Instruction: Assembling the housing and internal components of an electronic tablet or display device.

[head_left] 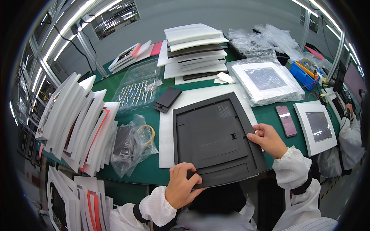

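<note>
A black plastic frame panel (217, 134) with a rectangular cover in its back lies tilted at the table's front edge, partly over a white foam sheet (166, 142). My left hand (182, 185) grips its near left corner, thumb below and fingers on top. Along the right edge, my right hand (266, 139) pinches the panel between thumb and fingers. Just beyond its far left corner sits a small black box-shaped part (167, 99). What lies under the panel is hidden.
Foam-wrapped panels (77, 123) stand in a row at left; more foam sheets (194, 50) are stacked behind. Bagged parts (129, 142), small connectors in a clear tray (137, 92), a wrapped white frame (266, 79), a phone (286, 121) and a blue bin (302, 75) surround the workspace. Another person's sleeve (350, 134) shows at right.
</note>
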Tool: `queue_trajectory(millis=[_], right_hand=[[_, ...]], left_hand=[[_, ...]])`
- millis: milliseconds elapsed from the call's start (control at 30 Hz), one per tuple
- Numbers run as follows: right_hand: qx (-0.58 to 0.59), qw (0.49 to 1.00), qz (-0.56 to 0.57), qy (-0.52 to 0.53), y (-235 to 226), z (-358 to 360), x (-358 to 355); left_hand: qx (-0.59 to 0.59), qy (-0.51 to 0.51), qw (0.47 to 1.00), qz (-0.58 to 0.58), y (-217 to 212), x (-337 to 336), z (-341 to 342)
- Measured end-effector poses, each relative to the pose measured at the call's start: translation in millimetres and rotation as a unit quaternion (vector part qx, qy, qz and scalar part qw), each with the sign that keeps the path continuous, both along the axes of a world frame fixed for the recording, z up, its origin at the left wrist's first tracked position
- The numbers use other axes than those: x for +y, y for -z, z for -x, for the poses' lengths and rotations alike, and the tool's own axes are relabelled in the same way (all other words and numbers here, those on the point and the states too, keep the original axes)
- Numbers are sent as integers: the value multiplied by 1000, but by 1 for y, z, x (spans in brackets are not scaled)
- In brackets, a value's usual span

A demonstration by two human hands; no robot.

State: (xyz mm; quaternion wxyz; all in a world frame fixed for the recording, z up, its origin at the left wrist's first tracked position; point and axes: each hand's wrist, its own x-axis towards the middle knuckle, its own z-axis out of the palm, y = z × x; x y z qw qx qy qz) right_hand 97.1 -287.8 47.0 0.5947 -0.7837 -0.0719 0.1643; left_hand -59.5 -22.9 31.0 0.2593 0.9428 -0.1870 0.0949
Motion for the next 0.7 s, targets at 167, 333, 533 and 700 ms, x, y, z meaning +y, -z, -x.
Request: queue_trajectory(millis=[167, 333, 533, 700], right_hand=[[-120, 987, -103, -32, -39, 7, 28], [-124, 950, -259, -124, -65, 12, 59], [-184, 962, -195, -56, -36, 19, 20], [-118, 967, -191, 119, 41, 52, -19]], left_hand=[[-19, -62, 998, -17, 11, -8, 9], [-65, -160, 946, 276, 39, -18, 9], [-70, -245, 902, 349, 78, -3, 34], [-123, -296, 893, 315, 99, 6, 49]])
